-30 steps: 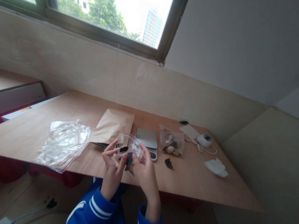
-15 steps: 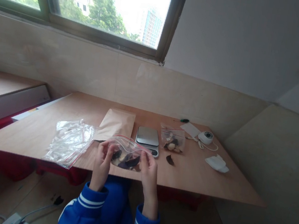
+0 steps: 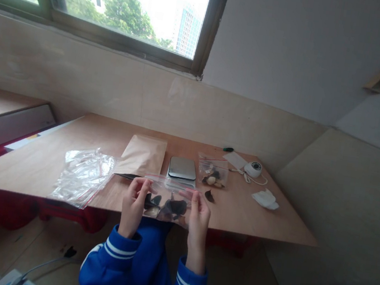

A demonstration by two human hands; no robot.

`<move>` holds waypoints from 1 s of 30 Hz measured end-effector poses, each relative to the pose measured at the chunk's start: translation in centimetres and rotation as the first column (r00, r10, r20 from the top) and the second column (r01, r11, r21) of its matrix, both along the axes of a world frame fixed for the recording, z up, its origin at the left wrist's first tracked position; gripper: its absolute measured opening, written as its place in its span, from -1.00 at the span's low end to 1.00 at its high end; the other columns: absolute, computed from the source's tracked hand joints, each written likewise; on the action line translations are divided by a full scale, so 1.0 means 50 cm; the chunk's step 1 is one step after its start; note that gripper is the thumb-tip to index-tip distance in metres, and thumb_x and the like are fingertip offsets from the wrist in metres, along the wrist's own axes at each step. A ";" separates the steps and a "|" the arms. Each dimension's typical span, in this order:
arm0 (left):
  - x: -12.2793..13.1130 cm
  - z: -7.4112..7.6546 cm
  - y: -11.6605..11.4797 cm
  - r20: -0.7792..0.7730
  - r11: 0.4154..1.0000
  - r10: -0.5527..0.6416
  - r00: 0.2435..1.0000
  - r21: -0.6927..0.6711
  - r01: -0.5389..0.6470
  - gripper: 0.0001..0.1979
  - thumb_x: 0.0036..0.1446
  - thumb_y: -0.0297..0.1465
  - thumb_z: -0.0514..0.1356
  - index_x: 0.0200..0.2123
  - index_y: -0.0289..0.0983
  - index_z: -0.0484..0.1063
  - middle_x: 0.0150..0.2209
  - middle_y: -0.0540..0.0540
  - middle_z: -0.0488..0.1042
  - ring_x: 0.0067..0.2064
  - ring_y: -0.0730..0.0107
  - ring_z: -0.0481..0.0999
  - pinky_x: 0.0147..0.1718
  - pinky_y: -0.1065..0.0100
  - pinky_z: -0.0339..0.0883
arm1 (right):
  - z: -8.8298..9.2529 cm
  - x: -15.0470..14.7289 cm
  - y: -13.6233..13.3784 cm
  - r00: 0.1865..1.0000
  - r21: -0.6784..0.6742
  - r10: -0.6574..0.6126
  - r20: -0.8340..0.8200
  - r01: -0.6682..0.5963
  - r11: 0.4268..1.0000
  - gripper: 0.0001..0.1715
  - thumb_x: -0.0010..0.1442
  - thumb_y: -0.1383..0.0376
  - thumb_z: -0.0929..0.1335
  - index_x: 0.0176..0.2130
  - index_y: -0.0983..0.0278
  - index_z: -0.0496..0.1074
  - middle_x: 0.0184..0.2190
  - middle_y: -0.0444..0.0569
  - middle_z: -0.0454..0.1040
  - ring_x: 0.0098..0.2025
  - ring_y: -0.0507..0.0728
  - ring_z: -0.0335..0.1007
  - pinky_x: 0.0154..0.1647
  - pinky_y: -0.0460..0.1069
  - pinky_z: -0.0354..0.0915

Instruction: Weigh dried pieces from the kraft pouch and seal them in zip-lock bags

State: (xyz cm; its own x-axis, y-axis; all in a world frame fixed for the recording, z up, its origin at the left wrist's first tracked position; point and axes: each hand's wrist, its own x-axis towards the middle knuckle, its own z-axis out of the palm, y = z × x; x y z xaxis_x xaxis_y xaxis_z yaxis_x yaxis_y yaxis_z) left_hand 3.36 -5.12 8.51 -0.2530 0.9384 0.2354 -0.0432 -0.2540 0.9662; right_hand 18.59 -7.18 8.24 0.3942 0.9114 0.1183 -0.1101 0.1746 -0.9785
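Between my two hands a clear zip bag [image 3: 168, 206] with a red seal line is stretched flat, with dark and pale dried pieces inside. My left hand [image 3: 134, 203] pinches its upper left corner; my right hand [image 3: 199, 217] pinches the upper right corner. The bag hangs at the table's front edge, in front of a kitchen scale [image 3: 182, 168] whose lower part it partly covers. Behind my left hand lies a brown paper pouch [image 3: 143, 157]. A second filled zip bag [image 3: 212, 172] rests right of the scale, with one loose dark piece [image 3: 209, 196] in front of it.
Several clear plastic bags [image 3: 85, 177] lie piled on the table's left. To the right are a crumpled white tissue [image 3: 266, 199], a white round device [image 3: 253, 169] with a cord, a white paper [image 3: 235, 160] and a green-handled tool [image 3: 228, 149]. Red stools [image 3: 71, 217] stand beneath the table.
My hands have moved apart, pulling the zip bag's top from a bowed, gaping shape to straight and flat. The right hand shifted right. The camera view has turned slightly right.
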 end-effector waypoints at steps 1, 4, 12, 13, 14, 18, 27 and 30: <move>-0.003 0.002 0.000 -0.027 0.999 -0.039 0.999 -0.001 0.039 -0.74 0.16 -0.16 0.11 -0.34 -0.25 0.35 -0.49 0.04 0.42 -0.46 0.48 0.44 -0.46 0.47 0.34 | 0.000 0.005 -0.001 1.000 -0.003 0.001 0.009 -0.001 1.000 -0.48 0.16 -0.07 0.27 -0.26 0.33 0.48 -0.37 0.10 0.60 -0.23 0.22 0.52 -0.27 0.00 0.36; -0.010 0.004 -0.001 -0.116 0.990 -0.143 0.983 -0.001 0.144 -0.73 0.18 -0.16 0.07 -0.32 -0.25 0.35 -0.49 0.04 0.43 -0.48 0.48 0.41 -0.48 0.47 0.31 | -0.003 0.015 -0.002 0.999 -0.006 -0.009 0.031 0.010 1.000 -0.51 0.17 -0.04 0.28 -0.26 0.32 0.49 -0.36 0.08 0.60 -0.20 0.22 0.51 -0.20 0.01 0.35; 0.029 0.035 -0.044 -0.420 0.995 -0.054 0.906 0.057 0.085 -0.77 0.17 -0.20 0.10 -0.22 -0.22 0.39 -0.25 -0.10 0.51 -0.19 0.27 0.52 -0.22 0.31 0.38 | -0.042 -0.019 0.035 0.994 0.011 0.090 -0.055 -0.089 0.996 -0.44 0.14 -0.07 0.28 -0.14 0.31 0.49 -0.21 0.10 0.58 -0.18 0.24 0.51 -0.15 0.05 0.38; 0.033 0.039 -0.049 -0.436 0.995 -0.024 0.900 0.080 0.065 -0.78 0.16 -0.21 0.11 -0.23 -0.21 0.39 -0.24 -0.10 0.51 -0.16 0.26 0.51 -0.19 0.29 0.38 | -0.045 -0.022 0.038 0.993 0.015 0.099 -0.067 -0.098 0.995 -0.44 0.15 -0.07 0.27 -0.13 0.32 0.49 -0.20 0.10 0.57 -0.18 0.23 0.51 -0.16 0.05 0.38; 0.034 0.042 -0.051 -0.422 0.995 0.007 0.907 0.093 0.036 -0.79 0.16 -0.21 0.11 -0.24 -0.22 0.39 -0.25 -0.09 0.50 -0.17 0.26 0.51 -0.19 0.29 0.38 | -0.047 -0.024 0.039 0.992 0.018 0.106 -0.071 -0.105 0.994 -0.43 0.17 -0.07 0.26 -0.12 0.32 0.48 -0.20 0.11 0.57 -0.19 0.22 0.51 -0.16 0.05 0.38; 0.016 0.037 -0.038 -0.181 0.988 0.156 0.971 0.023 -0.154 -0.77 0.19 -0.19 0.06 -0.32 -0.23 0.31 -0.41 -0.01 0.44 -0.40 0.39 0.49 -0.39 0.38 0.38 | -0.041 -0.020 0.032 0.996 0.031 0.086 -0.024 -0.085 0.996 -0.42 0.21 -0.08 0.20 -0.14 0.32 0.47 -0.32 0.09 0.59 -0.26 0.19 0.52 -0.18 0.04 0.38; -0.001 0.024 -0.021 -0.022 0.982 0.186 0.982 0.043 -0.185 -0.76 0.19 -0.18 0.06 -0.36 -0.24 0.27 -0.50 0.06 0.31 -0.52 0.52 0.36 -0.50 0.47 0.33 | -0.022 -0.019 0.018 1.000 0.043 0.026 -0.001 -0.026 0.999 -0.57 0.20 -0.03 0.25 -0.24 0.28 0.38 -0.43 0.02 0.58 -0.30 0.20 0.53 -0.23 0.03 0.37; 0.003 0.025 -0.024 -0.003 0.986 0.147 0.989 0.074 -0.147 -0.76 0.19 -0.18 0.08 -0.35 -0.24 0.27 -0.51 0.06 0.33 -0.52 0.54 0.37 -0.53 0.50 0.30 | -0.016 -0.015 0.015 0.999 0.050 -0.007 -0.042 0.009 0.999 -0.60 0.17 -0.01 0.30 -0.24 0.28 0.35 -0.46 0.01 0.58 -0.35 0.19 0.53 -0.25 0.03 0.37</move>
State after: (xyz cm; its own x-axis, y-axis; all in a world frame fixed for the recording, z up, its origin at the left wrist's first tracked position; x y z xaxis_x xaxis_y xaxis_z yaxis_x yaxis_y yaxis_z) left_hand 3.49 -6.34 9.78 -0.3847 0.8712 0.3048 0.0081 -0.3271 0.9450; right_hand 17.85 -6.44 7.44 0.4071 0.9015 0.1467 -0.1494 0.2242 -0.9630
